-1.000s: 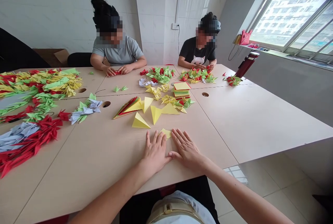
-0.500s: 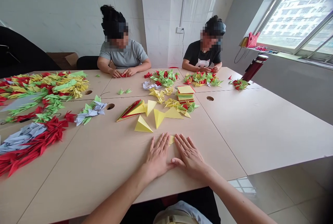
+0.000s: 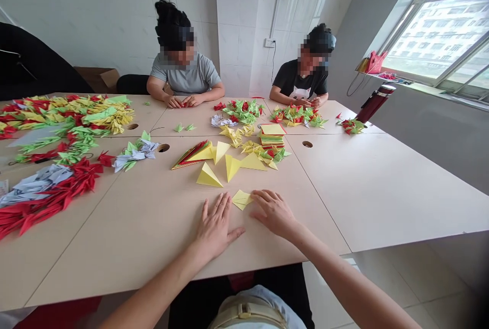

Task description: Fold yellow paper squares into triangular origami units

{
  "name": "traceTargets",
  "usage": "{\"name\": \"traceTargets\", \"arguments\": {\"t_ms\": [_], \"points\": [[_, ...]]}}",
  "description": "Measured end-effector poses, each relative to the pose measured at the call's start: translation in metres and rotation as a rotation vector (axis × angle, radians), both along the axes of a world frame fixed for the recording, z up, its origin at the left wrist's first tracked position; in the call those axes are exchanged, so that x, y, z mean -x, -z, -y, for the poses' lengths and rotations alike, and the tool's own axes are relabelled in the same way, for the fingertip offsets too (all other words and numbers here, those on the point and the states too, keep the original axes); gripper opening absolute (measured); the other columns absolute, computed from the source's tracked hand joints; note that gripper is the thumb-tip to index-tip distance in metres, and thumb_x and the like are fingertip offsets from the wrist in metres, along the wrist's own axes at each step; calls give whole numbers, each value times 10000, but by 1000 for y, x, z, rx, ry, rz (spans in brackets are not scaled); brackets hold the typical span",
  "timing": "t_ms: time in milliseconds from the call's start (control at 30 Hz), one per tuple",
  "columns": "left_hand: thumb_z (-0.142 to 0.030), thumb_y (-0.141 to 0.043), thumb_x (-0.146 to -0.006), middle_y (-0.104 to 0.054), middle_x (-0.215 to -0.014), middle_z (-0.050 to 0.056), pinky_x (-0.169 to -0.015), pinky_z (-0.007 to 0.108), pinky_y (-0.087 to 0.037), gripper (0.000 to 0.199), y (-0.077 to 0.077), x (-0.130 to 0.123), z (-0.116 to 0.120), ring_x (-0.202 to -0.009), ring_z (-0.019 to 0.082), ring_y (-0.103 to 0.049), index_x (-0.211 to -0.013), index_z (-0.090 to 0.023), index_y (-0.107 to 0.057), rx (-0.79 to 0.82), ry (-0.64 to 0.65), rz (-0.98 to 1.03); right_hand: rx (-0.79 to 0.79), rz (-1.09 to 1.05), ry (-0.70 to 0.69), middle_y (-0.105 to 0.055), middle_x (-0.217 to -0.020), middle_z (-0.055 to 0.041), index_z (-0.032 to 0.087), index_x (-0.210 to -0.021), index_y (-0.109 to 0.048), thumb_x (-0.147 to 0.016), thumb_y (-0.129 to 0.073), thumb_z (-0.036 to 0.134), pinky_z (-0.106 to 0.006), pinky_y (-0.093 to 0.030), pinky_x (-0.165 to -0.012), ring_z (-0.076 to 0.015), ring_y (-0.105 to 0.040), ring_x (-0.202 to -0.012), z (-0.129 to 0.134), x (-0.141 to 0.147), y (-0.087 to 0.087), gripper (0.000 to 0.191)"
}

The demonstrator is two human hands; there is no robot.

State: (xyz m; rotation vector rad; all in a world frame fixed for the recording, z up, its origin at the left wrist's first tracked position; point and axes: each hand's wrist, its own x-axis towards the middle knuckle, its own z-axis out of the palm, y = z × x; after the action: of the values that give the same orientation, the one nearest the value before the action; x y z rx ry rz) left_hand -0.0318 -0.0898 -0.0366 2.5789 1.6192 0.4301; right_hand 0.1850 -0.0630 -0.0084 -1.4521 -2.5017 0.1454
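Yellow folded paper [image 3: 242,199] now lies uncovered between the 2 hands, which have drawn apart: the left hand [image 3: 216,228] rests open on the tabletop [image 3: 114,252], and the right hand [image 3: 273,212], slightly curled, touches the paper's edge with its fingertips [image 3: 256,195], gripping nothing.

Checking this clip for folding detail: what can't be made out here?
Head view:
- Creases on the yellow paper by the right hand: too small.
- Red paper in the grey-shirted co-worker's hands: hidden by fingers.
- Sheets in the paper stack: too small.
- Red cranes: cut off by left edge.
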Motion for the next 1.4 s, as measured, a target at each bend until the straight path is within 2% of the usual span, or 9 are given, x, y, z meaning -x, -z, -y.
{"name": "traceTargets", "arguments": {"t_ms": [200, 300, 400, 500, 600, 700, 800, 967, 1400], "points": [[-355, -512, -844, -450, -1385, 76, -1091, 478, -265, 375, -5, 5, 3, -1301, 245, -369, -1196, -226, -526, 83, 100, 258, -53, -38, -253, -644, -965, -78, 204, -1016, -635, -869, -521, 393, -301, -439, -751, -188, -559, -865, -40, -1, -6, 265], [-284, -513, -843, -521, -1309, 62, -1054, 435, -348, 308, -13, 7, 0, -1237, 216, -450, -1147, -247, -536, 163, 84, 514, -108, -93, -309, -650, -858, -72, 196, -904, -657, -916, -429, 309, -270, -415, -689, -161, -557, -784, -44, -3, -1, 255], [-310, -521, -843, -484, -1338, 80, -1013, 396, -397, 382, -21, 4, -11, -1196, 205, -493, -1216, -245, -465, 292, -48, 860, -82, -297, -181, -639, -761, -52, 185, -809, -647, -910, -403, 273, -251, -396, -634, -141, -545, -704, -40, 1, 1, 278], [-364, -592, -799, -463, -1347, 119, -927, 356, -456, 462, -29, -8, -30, -1131, 210, -546, -1214, -222, -446, 492, -168, 1233, 126, -714, 30, -596, -659, -16, 171, -743, -607, -898, -401, 341, -232, -403, -566, -117, -525, -594, -41, 18, -7, 309], [-403, -668, -731, -626, -1079, 89, -813, 304, -489, 388, -37, -27, -53, -960, 179, -618, -1026, -185, -541, 663, -163, 1520, 379, -1125, 90, -536, -578, 7, 159, -699, -563, -850, -457, 420, -233, -443, -538, -108, -513, -534, -51, 42, -17, 320], [-422, -723, -656, -613, -705, -7, -661, 238, -478, 330, -40, -40, -75, -652, 99, -584, -757, -152, -562, 621, -198, 1694, 420, -1250, 67, -492, -529, 25, 160, -639, -536, -804, -509, 433, -215, -429, -496, -88, -468, -484, -61, 61, -20, 320], [-431, -740, -624, -570, -624, -31, -528, 208, -413, 347, -37, -42, -90, -523, 68, -485, -725, -141, -578, 570, -229, 1733, 442, -1230, 79, -524, -518, 17, 163, -608, -510, -801, -485, 364, -210, -422, -495, -93, -496, -486, -66, 68, -18, 281], [-383, -765, -608, -608, -714, -9, -551, 198, -410, 323, -26, -38, -91, -605, 79, -502, -693, -140, -570, 545, -216, 1738, 402, -1122, 90, -498, -491, 30, 156, -535, -504, -728, -448, 188, -189, -340, -461, -84, -463, -474, -66, 64, -16, 203], [-414, -778, -581, -681, -820, 40, -631, 259, -496, 369, -30, -30, -90, -713, 151, -614, -795, -146, -640, 713, -187, 1658, 263, -1051, 74, -568, -581, 4, 170, -639, -498, -821, -484, 287, -214, -369, -501, -110, -510, -548, -66, 50, -10, 217]]}}
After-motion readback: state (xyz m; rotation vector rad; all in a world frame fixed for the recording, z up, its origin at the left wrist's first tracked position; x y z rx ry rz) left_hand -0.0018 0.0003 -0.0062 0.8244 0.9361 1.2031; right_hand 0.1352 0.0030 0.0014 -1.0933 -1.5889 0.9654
